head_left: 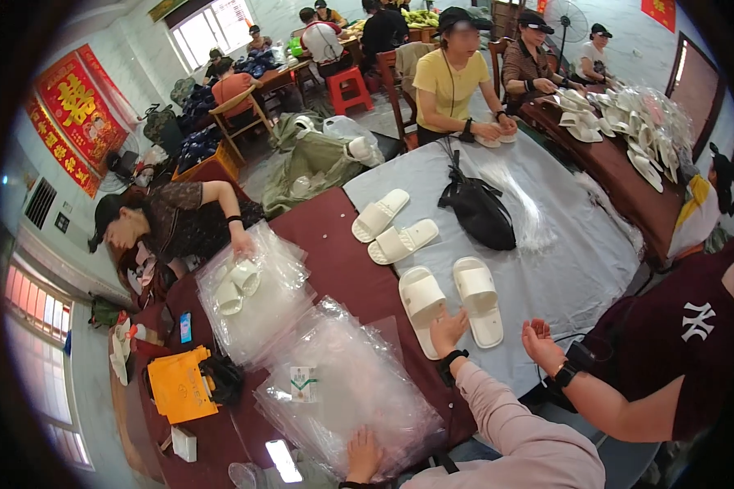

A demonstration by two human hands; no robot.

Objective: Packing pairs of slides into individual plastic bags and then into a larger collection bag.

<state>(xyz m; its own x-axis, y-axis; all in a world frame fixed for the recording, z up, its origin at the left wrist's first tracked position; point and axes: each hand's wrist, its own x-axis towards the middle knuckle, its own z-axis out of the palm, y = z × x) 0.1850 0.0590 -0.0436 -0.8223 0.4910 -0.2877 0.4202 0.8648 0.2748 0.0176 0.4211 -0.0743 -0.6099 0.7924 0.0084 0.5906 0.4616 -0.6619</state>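
Note:
My right hand (447, 330), in a pink sleeve with a black watch, lies fingers apart on the near end of a white slipper (420, 297). The slipper's mate (477, 297) is beside it on the grey cloth. My left hand (363, 455) rests spread on a pile of clear plastic bags (342, 383) at the table's near edge and holds nothing. A second pair of white slippers (391, 228) lies further out on the cloth.
A co-worker in a dark red shirt holds an open hand (541, 342) to the right of my slippers. A black bag (477, 212) sits mid-table. Another person at the left handles bagged slippers (245, 285). Many white slippers (628, 122) are heaped far right.

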